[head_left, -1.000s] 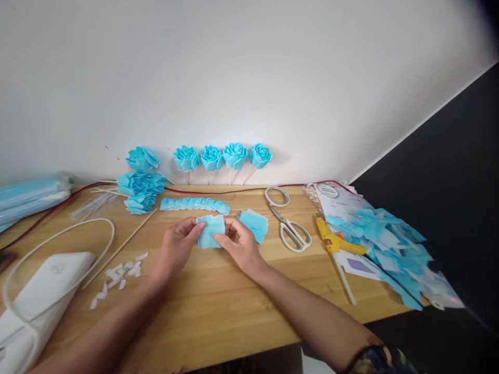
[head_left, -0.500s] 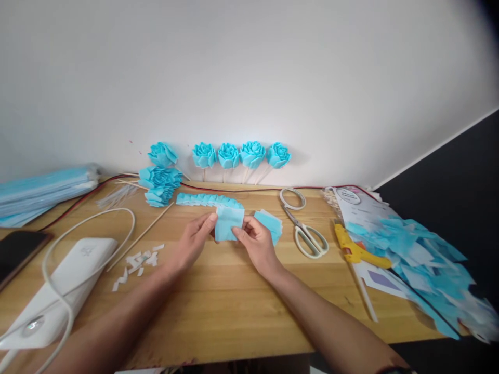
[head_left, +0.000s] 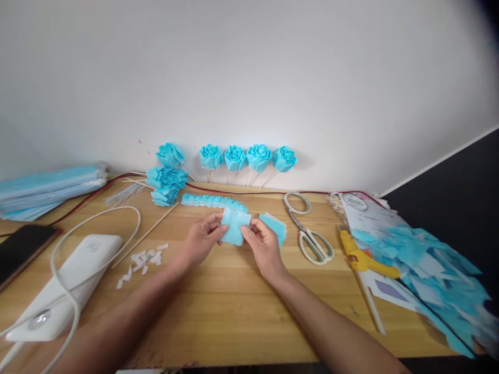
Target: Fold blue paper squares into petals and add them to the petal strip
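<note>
Between my two hands is a small light-blue square of fabric (head_left: 235, 227), held above the wooden table. My left hand (head_left: 206, 235) pinches its left edge, thumb in front. My right hand (head_left: 263, 243) grips the right edge the same way; the fingers behind the square are partly hidden. Just beyond my right hand lies a stack of blue fabric squares (head_left: 275, 227). Behind the held square runs a row of folded blue petals (head_left: 212, 201). Scissors (head_left: 307, 236) with white handles lie to the right, near a roll of tape (head_left: 297, 202).
Blue fabric flowers (head_left: 235, 158) on sticks lean on the wall, and more flowers (head_left: 167, 178) lie at left. A yellow glue gun (head_left: 364, 258) and a heap of blue pieces (head_left: 436, 275) are at right. At left are white scraps (head_left: 146, 258), a white power strip (head_left: 74, 280) and a phone (head_left: 27, 249).
My left hand has shifted its hold on the square, its thumb now over the front left edge. The whole scene sits slightly further right in view.
</note>
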`<action>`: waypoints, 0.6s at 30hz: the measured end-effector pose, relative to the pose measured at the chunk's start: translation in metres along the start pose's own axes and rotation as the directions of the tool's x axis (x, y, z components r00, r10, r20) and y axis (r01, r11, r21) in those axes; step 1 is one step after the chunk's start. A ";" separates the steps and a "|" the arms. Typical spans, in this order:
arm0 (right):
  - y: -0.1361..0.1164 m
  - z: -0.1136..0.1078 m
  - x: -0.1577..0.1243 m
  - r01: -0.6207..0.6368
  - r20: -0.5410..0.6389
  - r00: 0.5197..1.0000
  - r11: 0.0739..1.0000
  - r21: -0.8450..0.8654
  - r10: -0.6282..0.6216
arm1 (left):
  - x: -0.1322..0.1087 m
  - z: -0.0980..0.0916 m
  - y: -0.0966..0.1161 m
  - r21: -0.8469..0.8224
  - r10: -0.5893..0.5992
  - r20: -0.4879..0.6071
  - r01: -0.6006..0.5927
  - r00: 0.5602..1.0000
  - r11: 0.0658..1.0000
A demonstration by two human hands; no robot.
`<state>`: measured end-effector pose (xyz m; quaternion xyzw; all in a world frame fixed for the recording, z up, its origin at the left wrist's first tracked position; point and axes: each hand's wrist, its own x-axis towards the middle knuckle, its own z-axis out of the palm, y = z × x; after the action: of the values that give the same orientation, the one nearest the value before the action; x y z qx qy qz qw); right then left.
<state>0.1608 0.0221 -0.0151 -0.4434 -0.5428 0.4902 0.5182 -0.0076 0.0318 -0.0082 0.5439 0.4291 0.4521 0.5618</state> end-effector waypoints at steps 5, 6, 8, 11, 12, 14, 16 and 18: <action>-0.005 0.002 0.000 -0.001 -0.029 1.000 1.000 0.016 0.002 | -0.004 0.000 0.001 0.179 0.127 -0.221 -0.088 0.967 0.980; -0.006 0.002 0.000 -0.005 -0.035 0.999 1.000 0.025 0.006 | -0.006 0.001 0.004 0.273 0.211 -0.255 -0.139 0.944 0.952; -0.008 0.002 0.000 -0.019 -0.046 0.999 0.999 0.041 0.020 | -0.012 0.004 0.010 0.489 0.412 -0.238 -0.258 0.879 0.833; -0.006 0.003 0.001 -0.030 -0.058 0.998 0.997 0.073 0.034 | -0.019 0.008 0.017 0.712 0.630 -0.053 -0.413 0.775 0.568; -0.004 0.003 0.002 -0.027 -0.061 0.998 0.996 0.088 0.033 | -0.020 0.009 0.018 0.746 0.659 0.019 -0.449 0.752 0.492; -0.001 0.003 0.003 -0.024 -0.071 0.997 0.993 0.119 0.032 | -0.020 0.011 0.015 0.775 0.661 0.157 -0.507 0.733 0.377; 0.002 0.002 0.004 -0.031 -0.086 0.995 0.989 0.142 0.044 | -0.018 0.012 0.009 0.783 0.615 0.273 -0.543 0.740 0.305; 0.003 0.003 0.004 -0.039 -0.097 0.994 0.987 0.156 0.055 | -0.015 0.012 0.003 0.794 0.564 0.335 -0.549 0.755 0.262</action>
<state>0.1578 0.0265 -0.0176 -0.4390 -0.4660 0.5195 0.5659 0.0007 0.0139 -0.0048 0.8577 0.3790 0.3471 0.0149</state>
